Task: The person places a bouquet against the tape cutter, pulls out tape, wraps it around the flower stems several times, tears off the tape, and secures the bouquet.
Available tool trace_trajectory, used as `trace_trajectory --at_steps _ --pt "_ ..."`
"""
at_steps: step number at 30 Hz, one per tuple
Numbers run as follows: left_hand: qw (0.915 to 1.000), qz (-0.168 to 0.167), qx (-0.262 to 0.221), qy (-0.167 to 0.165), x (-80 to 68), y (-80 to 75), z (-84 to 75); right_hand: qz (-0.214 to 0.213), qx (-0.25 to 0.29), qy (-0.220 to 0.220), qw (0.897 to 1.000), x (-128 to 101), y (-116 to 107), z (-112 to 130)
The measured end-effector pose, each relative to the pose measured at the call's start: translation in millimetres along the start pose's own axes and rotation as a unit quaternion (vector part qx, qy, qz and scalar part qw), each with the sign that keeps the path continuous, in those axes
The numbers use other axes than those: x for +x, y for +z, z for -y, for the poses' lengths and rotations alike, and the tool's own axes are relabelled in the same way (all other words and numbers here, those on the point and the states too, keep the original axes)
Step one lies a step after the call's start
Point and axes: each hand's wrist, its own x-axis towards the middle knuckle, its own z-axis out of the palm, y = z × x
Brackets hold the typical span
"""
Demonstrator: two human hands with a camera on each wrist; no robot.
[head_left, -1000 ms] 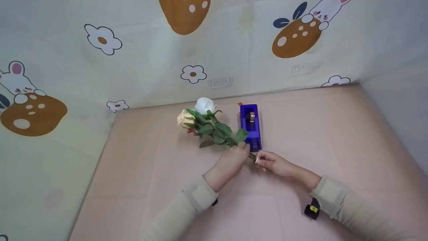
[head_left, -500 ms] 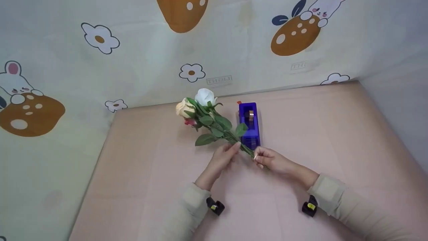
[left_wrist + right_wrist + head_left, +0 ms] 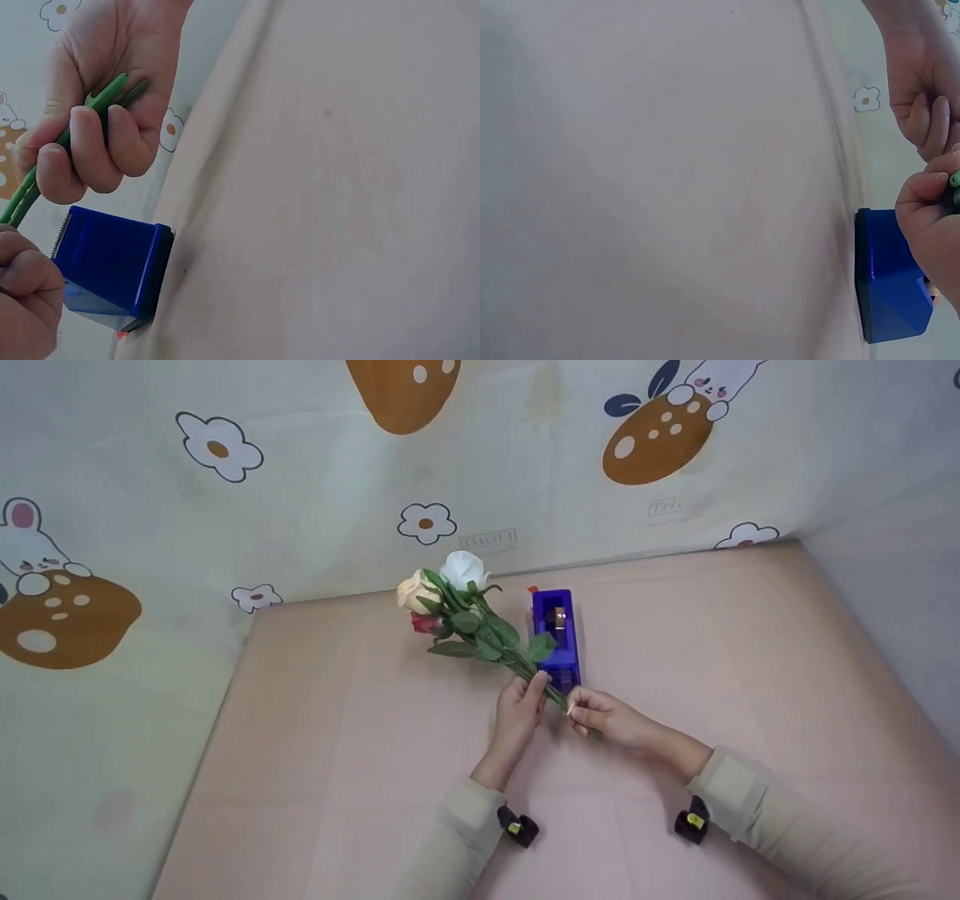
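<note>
A small bunch of roses, white, cream and red, slants across the head view, blossoms up and left. My left hand grips its green stems below the leaves, thumb on top. Closer to the cut ends, my right hand pinches the stems, with a thin pale strip at its fingertips. The stem ends poke out past the right fingers in the left wrist view. Just behind both hands stands a blue tape dispenser, partly covered by a leaf.
The table has a pale pink cover. Its far edge meets a hanging cloth printed with rabbits and flowers. The dispenser's toothed cutter faces the hands in the left wrist view.
My left hand has turned from back-up to thumb-on-top while regripping the stems. The blossoms have risen in the head view, and the right hand has barely moved.
</note>
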Motion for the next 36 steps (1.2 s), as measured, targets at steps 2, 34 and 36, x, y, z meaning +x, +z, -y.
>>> trace_trajectory --at_steps 2,34,36 --pt "0.9999 0.001 -0.013 0.006 -0.1 1.1 1.6 -0.001 -0.009 0.001 1.000 0.8 0.1 1.2" --pt "0.9939 -0.068 0.034 0.079 -5.3 25.3 14.7 -0.136 0.123 0.176 0.967 -0.2 37.1 43.7" --pt "0.9947 -0.065 0.018 0.078 -5.6 25.6 15.1 -0.145 0.109 0.186 0.966 -0.6 38.8 41.4"
